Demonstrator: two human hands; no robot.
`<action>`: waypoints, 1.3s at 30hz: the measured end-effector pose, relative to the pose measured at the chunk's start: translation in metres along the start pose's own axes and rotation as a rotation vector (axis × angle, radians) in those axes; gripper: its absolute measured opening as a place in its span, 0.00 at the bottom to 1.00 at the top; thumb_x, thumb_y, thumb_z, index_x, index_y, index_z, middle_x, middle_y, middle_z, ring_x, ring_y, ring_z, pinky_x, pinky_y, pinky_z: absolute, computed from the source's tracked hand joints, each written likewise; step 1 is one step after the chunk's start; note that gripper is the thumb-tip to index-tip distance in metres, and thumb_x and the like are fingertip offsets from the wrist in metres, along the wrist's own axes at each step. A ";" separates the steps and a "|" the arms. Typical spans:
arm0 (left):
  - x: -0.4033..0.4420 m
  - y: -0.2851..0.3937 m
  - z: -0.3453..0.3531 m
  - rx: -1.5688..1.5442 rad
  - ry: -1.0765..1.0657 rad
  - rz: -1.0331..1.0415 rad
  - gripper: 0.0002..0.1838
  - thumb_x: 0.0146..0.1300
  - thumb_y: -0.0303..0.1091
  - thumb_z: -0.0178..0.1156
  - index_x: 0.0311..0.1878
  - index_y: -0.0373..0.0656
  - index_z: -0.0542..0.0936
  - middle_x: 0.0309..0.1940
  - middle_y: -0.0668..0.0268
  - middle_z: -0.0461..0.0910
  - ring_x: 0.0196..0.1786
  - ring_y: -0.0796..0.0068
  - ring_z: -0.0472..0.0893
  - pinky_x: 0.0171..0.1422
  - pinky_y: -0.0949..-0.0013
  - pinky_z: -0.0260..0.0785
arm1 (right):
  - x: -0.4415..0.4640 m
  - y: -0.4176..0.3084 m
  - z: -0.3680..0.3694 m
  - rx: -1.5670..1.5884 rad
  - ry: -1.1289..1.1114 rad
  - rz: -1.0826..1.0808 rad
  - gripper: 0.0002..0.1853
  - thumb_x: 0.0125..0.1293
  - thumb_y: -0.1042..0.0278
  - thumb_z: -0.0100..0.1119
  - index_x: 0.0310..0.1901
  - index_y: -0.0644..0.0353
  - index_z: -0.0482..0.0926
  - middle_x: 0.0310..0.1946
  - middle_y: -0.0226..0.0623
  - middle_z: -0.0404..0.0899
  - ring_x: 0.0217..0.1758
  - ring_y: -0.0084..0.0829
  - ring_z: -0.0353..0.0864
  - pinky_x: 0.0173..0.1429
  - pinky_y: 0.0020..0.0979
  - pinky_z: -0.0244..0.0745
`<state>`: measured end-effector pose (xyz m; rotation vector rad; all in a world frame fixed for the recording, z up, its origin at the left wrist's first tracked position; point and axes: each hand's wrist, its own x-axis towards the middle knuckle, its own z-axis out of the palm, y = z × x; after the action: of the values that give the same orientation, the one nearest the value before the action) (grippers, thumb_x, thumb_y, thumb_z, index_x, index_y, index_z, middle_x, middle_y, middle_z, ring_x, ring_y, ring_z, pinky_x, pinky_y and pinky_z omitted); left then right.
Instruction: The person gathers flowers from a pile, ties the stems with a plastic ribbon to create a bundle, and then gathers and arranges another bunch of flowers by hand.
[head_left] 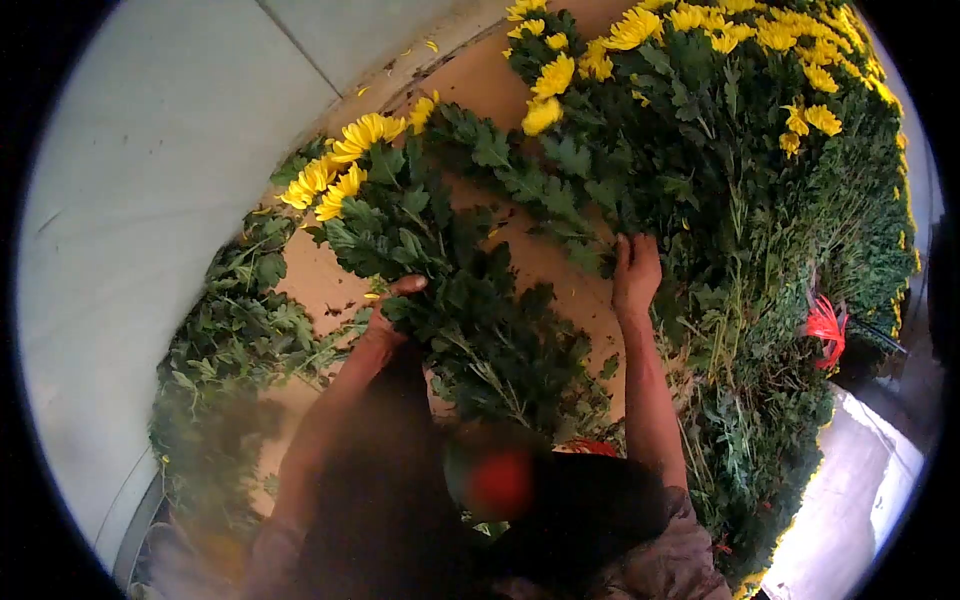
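Yellow chrysanthemums in a leafy bunch lie across my left hand, whose thumb and fingers close round the stems. The blooms point up and left, and the leafy stems run down toward my body. My right hand is at the edge of the large flower pile, fingertips pinched together at the lower end of a single leafy chrysanthemum stem. That stem slants up and left toward the bunch's blooms. Leaves partly hide the fingertips of both hands.
A big heap of yellow chrysanthemums fills the right side. Red string hangs at its right. Loose stripped greenery lies at left on the tan surface, beside a pale grey wall. A dark blurred shape covers the bottom centre.
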<state>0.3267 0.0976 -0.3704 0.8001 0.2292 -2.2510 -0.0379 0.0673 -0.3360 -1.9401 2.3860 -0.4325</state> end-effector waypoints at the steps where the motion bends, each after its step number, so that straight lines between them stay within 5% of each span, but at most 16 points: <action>1: -0.001 0.000 0.000 0.016 -0.005 0.029 0.16 0.58 0.33 0.61 0.48 0.36 0.79 0.41 0.58 0.83 0.43 0.62 0.83 0.52 0.58 0.77 | 0.001 -0.006 -0.007 0.001 0.003 0.003 0.12 0.69 0.65 0.52 0.46 0.64 0.75 0.37 0.48 0.76 0.39 0.45 0.73 0.42 0.41 0.69; 3: 0.006 -0.004 -0.015 0.037 -0.011 0.066 0.16 0.58 0.33 0.61 0.48 0.36 0.79 0.41 0.58 0.83 0.43 0.62 0.83 0.51 0.58 0.77 | 0.007 -0.019 -0.021 0.288 -0.202 0.231 0.10 0.70 0.67 0.52 0.46 0.65 0.75 0.39 0.44 0.76 0.35 0.39 0.71 0.40 0.36 0.68; 6: 0.012 -0.016 -0.048 0.065 0.120 0.198 0.16 0.58 0.34 0.62 0.48 0.36 0.79 0.41 0.58 0.83 0.42 0.63 0.83 0.50 0.59 0.77 | -0.012 -0.055 -0.040 0.454 -0.176 0.194 0.06 0.68 0.69 0.53 0.41 0.63 0.75 0.31 0.43 0.70 0.30 0.45 0.67 0.35 0.34 0.65; 7: 0.009 -0.009 -0.023 0.014 0.104 0.093 0.16 0.58 0.34 0.62 0.48 0.36 0.79 0.40 0.59 0.83 0.41 0.64 0.83 0.49 0.61 0.77 | -0.018 -0.063 -0.042 0.475 -0.205 0.182 0.06 0.68 0.69 0.53 0.41 0.63 0.75 0.31 0.43 0.70 0.30 0.45 0.67 0.35 0.34 0.65; 10: 0.007 -0.003 -0.012 -0.034 0.111 -0.016 0.15 0.58 0.34 0.63 0.47 0.37 0.79 0.40 0.60 0.83 0.41 0.65 0.83 0.49 0.62 0.77 | -0.032 -0.056 -0.045 0.579 0.018 0.000 0.11 0.71 0.68 0.50 0.49 0.66 0.73 0.43 0.42 0.74 0.35 0.36 0.69 0.41 0.32 0.67; 12: 0.011 -0.001 -0.004 -0.014 0.102 -0.021 0.15 0.58 0.34 0.63 0.47 0.37 0.79 0.40 0.60 0.83 0.40 0.65 0.83 0.48 0.63 0.76 | -0.028 -0.021 -0.040 0.112 -0.116 0.150 0.11 0.71 0.71 0.49 0.50 0.66 0.73 0.44 0.43 0.73 0.39 0.37 0.72 0.44 0.34 0.69; 13: 0.008 0.002 0.005 0.002 0.128 0.006 0.15 0.58 0.34 0.63 0.47 0.38 0.79 0.40 0.60 0.83 0.41 0.65 0.83 0.48 0.62 0.77 | -0.024 -0.029 -0.052 -0.037 -0.021 0.035 0.11 0.71 0.71 0.48 0.52 0.65 0.72 0.45 0.44 0.72 0.45 0.40 0.73 0.48 0.37 0.69; 16: 0.003 -0.005 0.008 -0.007 0.138 0.015 0.16 0.57 0.34 0.63 0.46 0.38 0.79 0.39 0.61 0.83 0.40 0.64 0.83 0.48 0.61 0.77 | -0.021 -0.073 -0.076 0.107 0.000 0.084 0.12 0.70 0.71 0.49 0.53 0.64 0.70 0.47 0.46 0.71 0.50 0.45 0.73 0.49 0.40 0.70; 18: 0.005 -0.003 0.016 -0.033 0.099 0.027 0.16 0.56 0.35 0.64 0.47 0.38 0.79 0.39 0.61 0.83 0.40 0.63 0.83 0.48 0.60 0.77 | -0.016 -0.091 -0.082 0.085 0.069 -0.103 0.14 0.70 0.72 0.50 0.56 0.63 0.68 0.44 0.48 0.74 0.45 0.47 0.75 0.44 0.39 0.71; 21: 0.004 0.000 0.021 -0.018 0.079 0.046 0.16 0.55 0.35 0.65 0.46 0.39 0.79 0.39 0.61 0.82 0.40 0.63 0.82 0.47 0.59 0.77 | -0.012 -0.109 -0.081 0.137 -0.283 0.115 0.17 0.68 0.74 0.51 0.58 0.60 0.68 0.38 0.49 0.80 0.36 0.48 0.79 0.42 0.40 0.73; 27: 0.016 -0.009 -0.009 0.036 0.102 -0.019 0.19 0.54 0.35 0.66 0.48 0.38 0.78 0.39 0.62 0.82 0.42 0.63 0.82 0.48 0.59 0.77 | -0.080 -0.162 -0.032 0.211 -0.611 -0.231 0.26 0.66 0.73 0.51 0.65 0.57 0.62 0.53 0.51 0.73 0.38 0.54 0.79 0.41 0.44 0.78; 30: 0.010 -0.009 -0.016 -0.116 0.097 -0.026 0.20 0.54 0.35 0.67 0.49 0.39 0.77 0.39 0.63 0.81 0.46 0.64 0.81 0.47 0.59 0.77 | -0.093 -0.162 -0.029 0.319 -0.609 -0.242 0.28 0.65 0.73 0.52 0.67 0.56 0.60 0.58 0.51 0.67 0.39 0.54 0.79 0.38 0.47 0.78; 36: 0.001 -0.009 0.002 0.321 0.057 0.252 0.20 0.55 0.30 0.68 0.52 0.40 0.79 0.45 0.63 0.81 0.48 0.70 0.80 0.55 0.65 0.73 | -0.113 -0.153 -0.023 0.093 -0.609 -0.402 0.31 0.62 0.69 0.56 0.67 0.55 0.60 0.61 0.48 0.64 0.42 0.53 0.79 0.37 0.44 0.78; 39: -0.001 -0.004 -0.013 1.036 -0.052 0.448 0.18 0.57 0.31 0.66 0.51 0.40 0.81 0.48 0.63 0.81 0.50 0.72 0.79 0.58 0.68 0.71 | -0.098 -0.157 -0.033 0.115 -0.608 -0.479 0.34 0.59 0.65 0.61 0.67 0.55 0.60 0.61 0.47 0.64 0.50 0.51 0.76 0.46 0.45 0.76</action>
<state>0.3308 0.1057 -0.3805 1.1382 -1.1152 -1.8545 0.1269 0.1403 -0.2811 -2.1730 1.5032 0.0249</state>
